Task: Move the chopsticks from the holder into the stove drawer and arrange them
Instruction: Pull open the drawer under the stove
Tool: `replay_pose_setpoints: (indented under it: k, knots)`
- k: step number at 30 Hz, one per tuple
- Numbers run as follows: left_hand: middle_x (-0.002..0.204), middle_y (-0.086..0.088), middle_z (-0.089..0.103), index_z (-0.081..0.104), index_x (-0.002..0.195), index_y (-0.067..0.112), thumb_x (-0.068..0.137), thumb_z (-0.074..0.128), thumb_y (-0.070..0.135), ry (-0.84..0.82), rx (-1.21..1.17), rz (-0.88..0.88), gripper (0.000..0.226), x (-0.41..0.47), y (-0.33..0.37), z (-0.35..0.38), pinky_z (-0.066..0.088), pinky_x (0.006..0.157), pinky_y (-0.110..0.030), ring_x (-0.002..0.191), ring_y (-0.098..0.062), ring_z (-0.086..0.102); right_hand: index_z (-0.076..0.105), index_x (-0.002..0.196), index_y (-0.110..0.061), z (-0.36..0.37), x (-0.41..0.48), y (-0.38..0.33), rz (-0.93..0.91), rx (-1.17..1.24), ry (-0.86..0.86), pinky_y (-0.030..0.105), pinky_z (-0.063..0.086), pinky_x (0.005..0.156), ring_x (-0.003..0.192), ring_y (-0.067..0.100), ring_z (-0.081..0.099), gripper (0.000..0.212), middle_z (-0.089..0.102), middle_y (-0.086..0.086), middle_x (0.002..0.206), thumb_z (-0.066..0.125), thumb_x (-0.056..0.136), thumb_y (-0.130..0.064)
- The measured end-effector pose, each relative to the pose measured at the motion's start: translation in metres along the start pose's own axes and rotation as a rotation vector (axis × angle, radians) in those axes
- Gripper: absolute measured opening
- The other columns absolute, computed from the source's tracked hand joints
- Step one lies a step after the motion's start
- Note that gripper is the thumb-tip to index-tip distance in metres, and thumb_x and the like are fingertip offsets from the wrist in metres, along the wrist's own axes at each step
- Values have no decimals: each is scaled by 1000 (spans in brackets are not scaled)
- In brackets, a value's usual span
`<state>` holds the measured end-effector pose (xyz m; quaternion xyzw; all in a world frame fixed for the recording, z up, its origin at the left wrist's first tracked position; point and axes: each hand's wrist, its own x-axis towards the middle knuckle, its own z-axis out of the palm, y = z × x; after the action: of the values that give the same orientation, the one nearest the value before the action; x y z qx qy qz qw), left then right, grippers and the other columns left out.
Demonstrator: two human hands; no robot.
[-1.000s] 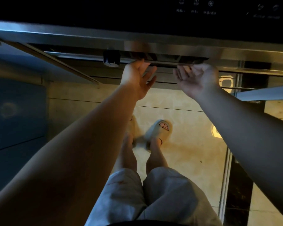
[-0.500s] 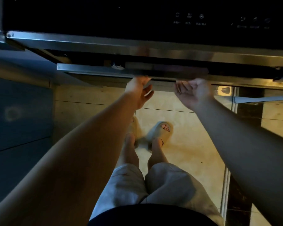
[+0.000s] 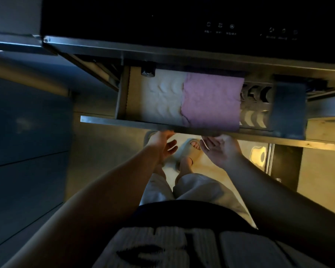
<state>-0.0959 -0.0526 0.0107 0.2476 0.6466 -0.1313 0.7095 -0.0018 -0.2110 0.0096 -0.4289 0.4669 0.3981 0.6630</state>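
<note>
One black stove panel at top. One stove drawer standing open below it (white embossed liner inside); one pink cloth lying in it. Two hands: left hand, right hand, palms up, released, fingertips at drawer's front rim.

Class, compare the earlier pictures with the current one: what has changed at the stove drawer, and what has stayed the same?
The stove drawer has slid out toward the person, uncovering a pink cloth and a white mat. The left hand and right hand came back with it, still palm-up at its front edge.
</note>
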Motion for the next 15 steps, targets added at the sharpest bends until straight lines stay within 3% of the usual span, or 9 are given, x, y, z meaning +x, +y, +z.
replay_pose_setpoints:
  k: [4,8,11,13,15]
  knots:
    - [101,-3,61,59,94,17,99,52,15,7,5,-40,9,-9,-13,-6,46,65,-35,83,-20,54,58,89,-1,-11,-9,8,48,-27,68,43,49,75,89,28,61,24,63,16,89,36,83,3]
    - [95,1,62,58,91,18,98,54,18,22,19,-81,9,-15,-22,-12,44,66,-35,79,-19,51,56,106,-1,-20,-13,13,100,-52,116,46,46,78,110,32,59,30,61,18,112,35,84,2]
    - [76,6,63,59,89,17,97,54,23,21,8,-110,11,-18,-30,-19,42,62,-33,68,-17,49,54,106,-3,-26,-17,16,143,-70,118,50,42,88,120,34,54,26,56,18,123,35,88,-1]
    - [54,7,58,56,86,17,97,53,24,-5,-11,-124,13,-21,-34,-23,42,59,-32,62,-17,45,53,107,-1,-29,-22,13,165,-93,103,52,42,86,118,35,54,25,57,19,121,37,89,-2]
    - [46,5,52,52,76,17,96,52,24,-23,-6,-123,22,-26,-36,-25,41,58,-31,59,-17,42,52,113,0,-30,-28,9,192,-136,103,54,45,80,112,36,57,28,58,21,116,39,89,-3]
